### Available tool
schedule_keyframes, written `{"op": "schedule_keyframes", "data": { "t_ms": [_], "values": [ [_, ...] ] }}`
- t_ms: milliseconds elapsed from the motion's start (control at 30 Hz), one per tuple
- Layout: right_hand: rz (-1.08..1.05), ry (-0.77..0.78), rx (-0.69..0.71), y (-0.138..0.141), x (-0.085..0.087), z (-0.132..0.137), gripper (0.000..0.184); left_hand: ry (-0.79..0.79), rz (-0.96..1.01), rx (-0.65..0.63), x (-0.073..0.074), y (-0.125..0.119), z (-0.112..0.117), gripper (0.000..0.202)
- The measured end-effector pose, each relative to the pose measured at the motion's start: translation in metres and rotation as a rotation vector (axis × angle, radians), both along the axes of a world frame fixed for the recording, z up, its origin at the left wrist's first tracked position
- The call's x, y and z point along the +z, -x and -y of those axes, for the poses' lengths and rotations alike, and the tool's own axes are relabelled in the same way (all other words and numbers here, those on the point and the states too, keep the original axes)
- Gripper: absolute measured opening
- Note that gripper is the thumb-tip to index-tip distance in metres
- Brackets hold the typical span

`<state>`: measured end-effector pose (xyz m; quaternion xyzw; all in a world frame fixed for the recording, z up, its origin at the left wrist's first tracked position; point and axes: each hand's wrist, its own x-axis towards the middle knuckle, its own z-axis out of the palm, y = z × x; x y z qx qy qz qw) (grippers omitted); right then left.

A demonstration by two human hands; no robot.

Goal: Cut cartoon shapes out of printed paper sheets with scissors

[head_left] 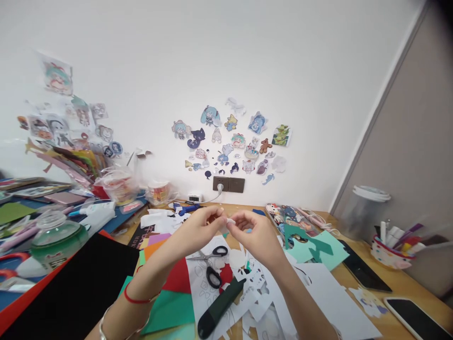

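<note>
My left hand (209, 223) and my right hand (248, 232) meet above the desk, fingertips pinched on a small white piece of paper (230, 221). Most of that piece is hidden by the fingers. Below them lie open scissors (212, 269) with black handles, on a white sheet with pencil outlines (200, 288). A dark green craft knife (221, 307) rests in front of the scissors. White paper cut-outs and scraps (260, 288) are scattered beside it, and a red paper piece (225, 275) sits under the scissors' edge.
Coloured sheets, including a green one (170, 311) and a black one (81, 283), lie left. A glue bottle (58, 236) with green liquid stands there. At right are mint paper (329, 248), a tablet (366, 267), a phone (417, 318) and a pen holder (391, 255).
</note>
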<state>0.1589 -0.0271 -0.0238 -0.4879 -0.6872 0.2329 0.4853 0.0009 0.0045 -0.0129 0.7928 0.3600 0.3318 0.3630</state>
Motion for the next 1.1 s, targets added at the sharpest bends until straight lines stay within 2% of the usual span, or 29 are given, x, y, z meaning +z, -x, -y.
{"op": "schedule_keyframes", "data": {
  "t_ms": [300,533,667,767,867,967,1100],
  "values": [
    [-0.062,-0.034,-0.092,0.003,-0.004,0.001,0.007,0.112,0.064,-0.063,0.003,0.001,-0.003,0.023],
    [-0.214,0.077,-0.031,-0.004,-0.004,-0.006,0.023,0.184,0.212,-0.083,0.005,0.004,-0.008,0.025],
    [-0.185,0.114,0.001,-0.007,-0.002,-0.005,0.026,0.221,0.244,-0.059,0.001,0.002,-0.01,0.022],
    [-0.06,0.165,0.06,-0.016,-0.001,-0.008,0.03,0.238,0.272,-0.019,0.0,0.0,-0.011,0.022],
    [0.176,0.276,0.059,-0.034,-0.005,-0.013,0.037,0.249,0.311,0.029,0.0,-0.001,-0.012,0.02],
    [0.509,0.469,-0.019,-0.049,-0.017,-0.018,0.037,0.269,0.339,0.05,0.0,-0.002,-0.014,0.019],
    [0.9,0.76,-0.022,-0.045,-0.036,-0.026,0.02,0.277,0.344,0.042,-0.001,-0.001,-0.016,0.019]
  ]
}}
